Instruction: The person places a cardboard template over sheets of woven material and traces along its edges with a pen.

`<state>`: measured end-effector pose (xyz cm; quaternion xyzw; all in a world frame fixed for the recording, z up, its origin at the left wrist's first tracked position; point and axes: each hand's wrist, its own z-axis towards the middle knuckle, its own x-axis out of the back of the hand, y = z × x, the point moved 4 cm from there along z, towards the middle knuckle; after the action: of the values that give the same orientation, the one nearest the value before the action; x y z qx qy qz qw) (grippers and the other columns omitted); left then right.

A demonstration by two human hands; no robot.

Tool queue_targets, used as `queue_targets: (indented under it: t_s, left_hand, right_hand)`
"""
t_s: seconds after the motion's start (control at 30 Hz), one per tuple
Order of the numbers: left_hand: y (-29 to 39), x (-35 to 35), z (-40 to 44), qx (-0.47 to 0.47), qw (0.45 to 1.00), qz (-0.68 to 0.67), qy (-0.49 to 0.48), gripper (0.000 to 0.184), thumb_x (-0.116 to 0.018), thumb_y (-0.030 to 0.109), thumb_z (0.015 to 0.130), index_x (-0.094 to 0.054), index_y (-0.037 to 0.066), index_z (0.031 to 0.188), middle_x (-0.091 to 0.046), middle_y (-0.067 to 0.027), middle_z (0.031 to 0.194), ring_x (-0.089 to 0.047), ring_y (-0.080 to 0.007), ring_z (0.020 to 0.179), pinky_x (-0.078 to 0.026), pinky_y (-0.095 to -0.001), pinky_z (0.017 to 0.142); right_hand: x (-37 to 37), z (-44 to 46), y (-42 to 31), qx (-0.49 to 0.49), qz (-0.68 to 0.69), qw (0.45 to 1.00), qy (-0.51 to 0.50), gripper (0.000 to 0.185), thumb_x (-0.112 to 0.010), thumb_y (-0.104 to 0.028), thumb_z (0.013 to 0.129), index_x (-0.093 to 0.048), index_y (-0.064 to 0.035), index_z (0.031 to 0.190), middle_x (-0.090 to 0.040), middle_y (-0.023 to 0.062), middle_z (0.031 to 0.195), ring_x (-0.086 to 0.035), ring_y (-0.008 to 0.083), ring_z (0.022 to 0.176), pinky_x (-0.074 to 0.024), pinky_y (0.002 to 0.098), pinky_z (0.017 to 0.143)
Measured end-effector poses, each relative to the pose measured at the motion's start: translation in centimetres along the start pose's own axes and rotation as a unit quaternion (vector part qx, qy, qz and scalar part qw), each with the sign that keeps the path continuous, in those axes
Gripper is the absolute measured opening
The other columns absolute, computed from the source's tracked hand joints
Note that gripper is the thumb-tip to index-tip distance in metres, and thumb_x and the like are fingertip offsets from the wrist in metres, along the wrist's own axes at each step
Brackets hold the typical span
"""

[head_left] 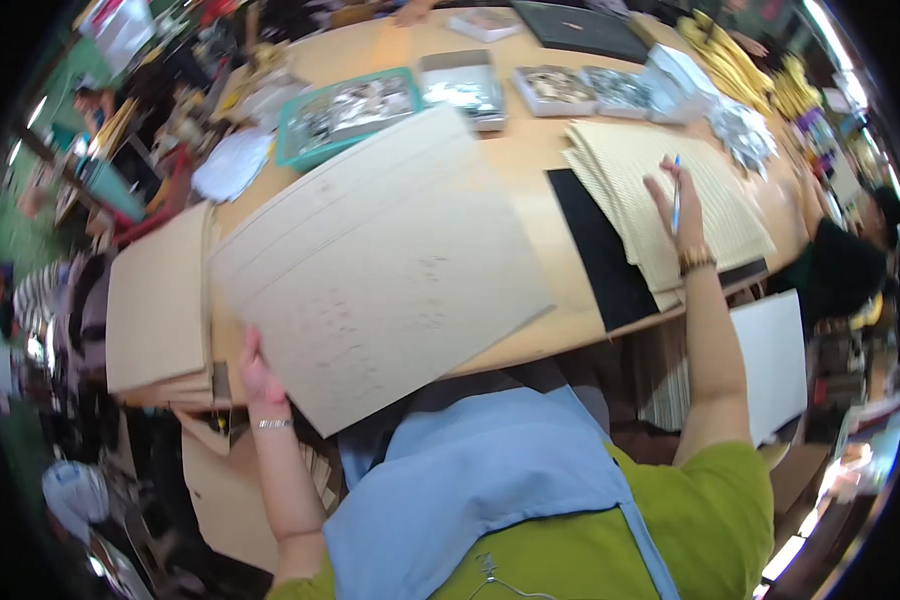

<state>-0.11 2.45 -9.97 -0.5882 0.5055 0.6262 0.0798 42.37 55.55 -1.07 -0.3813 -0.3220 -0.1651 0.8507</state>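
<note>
A large greyish cardboard sheet (390,250) with ruled lines and small marks is tilted over the table's left half. My left hand (260,368) grips its lower left edge, the fingers partly hidden behind it. A blue-and-white pen (677,195) stands upright in the fingers of my right hand (682,215). That hand is over a stack of cream ribbed sheets (630,195), which lies partly on a black sheet (595,245).
A teal tray (295,150) and white boxes (485,118) of small pieces stand at the back. Brown boards (160,300) are stacked at left. Yellow bundles (725,65) lie at far right. A person in dark clothes (840,265) is to the right.
</note>
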Motion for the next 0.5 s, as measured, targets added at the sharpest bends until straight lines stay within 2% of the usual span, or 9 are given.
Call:
queue_targets:
  t_s: [0.07,0.13,0.2,0.27,0.3,0.37,0.4,0.43,0.5]
  left_hand:
    - [-1.6,-1.6,0.5,0.057,0.997,-0.041,-0.029,0.046,-0.048,0.024,0.099,-0.043,0.008,0.142,-0.05,-0.0121,0.142,-0.048,-0.0313,0.13,-0.038,-0.0503,0.109]
    - [-2.4,-3.6,1.5,0.016,0.999,0.016,-0.038,0.043,-0.049,0.02,0.099,-0.045,0.008,0.139,-0.054,-0.0102,0.137,-0.053,-0.0273,0.124,-0.044,-0.0455,0.104]
    - [-2.6,-5.2,2.3,-0.013,0.998,0.044,-0.046,0.043,-0.051,0.014,0.097,-0.046,0.007,0.139,-0.055,-0.01,0.135,-0.054,-0.0245,0.122,-0.046,-0.042,0.103]
    - [-1.8,-8.3,2.5,-0.047,0.981,0.18,-0.052,0.047,-0.055,0.017,0.097,-0.043,0.007,0.141,-0.054,-0.0093,0.136,-0.053,-0.0218,0.123,-0.046,-0.0386,0.102]
    - [0.0,-7.9,2.8,-0.107,0.932,0.345,-0.02,0.051,-0.058,0.022,0.096,-0.042,0.007,0.142,-0.053,-0.0111,0.137,-0.051,-0.0234,0.125,-0.044,-0.0414,0.104]
    - [3.1,-7.7,3.9,-0.197,0.745,0.637,0.033,0.06,-0.062,0.032,0.094,-0.039,0.009,0.144,-0.049,-0.0145,0.141,-0.046,-0.0266,0.131,-0.039,-0.047,0.107]
    - [5.4,-7.9,3.7,-0.217,0.541,0.8,0.141,0.067,-0.062,0.04,0.091,-0.039,0.009,0.144,-0.045,-0.0176,0.143,-0.042,-0.029,0.134,-0.034,-0.0527,0.108]
    - [8.0,-8.2,3.2,-0.22,0.293,0.9,0.237,0.074,-0.063,0.049,0.088,-0.038,0.008,0.145,-0.042,-0.0207,0.145,-0.039,-0.0315,0.137,-0.03,-0.0585,0.109]
    - [12.2,-4.6,3.4,-0.167,0.243,0.88,0.372,0.082,-0.06,0.058,0.084,-0.038,0.009,0.145,-0.032,-0.0247,0.15,-0.033,-0.0353,0.14,-0.018,-0.0686,0.109]
  right_hand:
    - [-2.8,-3.7,-6.8,-0.053,0.162,0.982,-0.078,0.046,-0.072,-0.018,0.087,-0.054,0.0015,0.125,-0.058,0.0156,0.13,-0.054,0.0268,0.124,-0.0435,0.0346,0.102]
    - [-5.3,-7.0,-11.2,-0.135,0.348,0.917,-0.141,0.047,-0.068,-0.019,0.091,-0.052,0.0042,0.128,-0.06,0.0134,0.125,-0.054,0.021,0.12,-0.045,0.0327,0.099]
    - [-5.9,-9.1,-13.4,-0.132,0.355,0.896,-0.233,0.039,-0.063,-0.018,0.094,-0.055,0.0045,0.125,-0.062,0.0121,0.121,-0.058,0.0177,0.111,-0.0464,0.0308,0.095]
    - [-6.7,-10.7,-14.3,-0.212,0.451,0.825,-0.266,0.036,-0.061,-0.02,0.096,-0.056,0.0042,0.123,-0.065,0.0104,0.114,-0.06,0.0138,0.1,-0.0477,0.0278,0.089]
    - [-6.8,-10.9,-14.3,-0.212,0.478,0.811,-0.262,0.035,-0.061,-0.021,0.096,-0.057,0.0037,0.121,-0.066,0.0096,0.112,-0.061,0.0127,0.097,-0.0482,0.0269,0.087]
    - [-6.5,-10.9,-14.9,-0.213,0.506,0.801,-0.238,0.032,-0.062,-0.022,0.096,-0.059,0.0019,0.117,-0.067,0.0075,0.107,-0.061,0.0108,0.092,-0.0489,0.0245,0.081]
    - [-6.1,-10.5,-15.1,-0.202,0.503,0.807,-0.236,0.032,-0.062,-0.022,0.096,-0.059,0.0017,0.117,-0.067,0.0069,0.106,-0.061,0.0104,0.091,-0.0488,0.0243,0.081]
    - [-5.5,-10.1,-15.0,-0.192,0.499,0.813,-0.232,0.031,-0.061,-0.022,0.097,-0.059,0.0014,0.117,-0.067,0.0063,0.106,-0.061,0.0101,0.09,-0.0488,0.0241,0.08]
    - [-4.6,-9.9,-15.3,-0.187,0.492,0.831,-0.179,0.028,-0.06,-0.021,0.098,-0.06,-0.0001,0.116,-0.067,0.0038,0.103,-0.06,0.0086,0.088,-0.0481,0.0228,0.077]
